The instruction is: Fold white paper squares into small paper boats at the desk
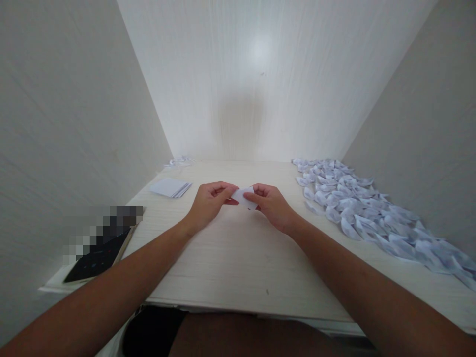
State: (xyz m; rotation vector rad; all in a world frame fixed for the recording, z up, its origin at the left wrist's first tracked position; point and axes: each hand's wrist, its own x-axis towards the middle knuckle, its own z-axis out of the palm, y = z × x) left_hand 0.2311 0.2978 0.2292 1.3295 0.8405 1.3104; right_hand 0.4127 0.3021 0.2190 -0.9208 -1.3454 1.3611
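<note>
A small piece of white paper (244, 197) is held between my two hands above the middle of the table. My left hand (212, 199) pinches its left corner between thumb and fingers. On the other side, my right hand (270, 202) grips it, the thumb lying across the front face. The paper looks folded, though its exact folds are too small to make out. To the left of my hands lies a stack of flat white paper sheets (169, 187). Many folded white paper pieces (347, 203) are heaped along the table's right side.
White walls (238, 119) close in the table (223, 267) at the back and both sides. A dark tablet or phone (98, 255), partly blurred out, rests at the left edge. Thin paper scraps (180, 161) lie in the back left corner.
</note>
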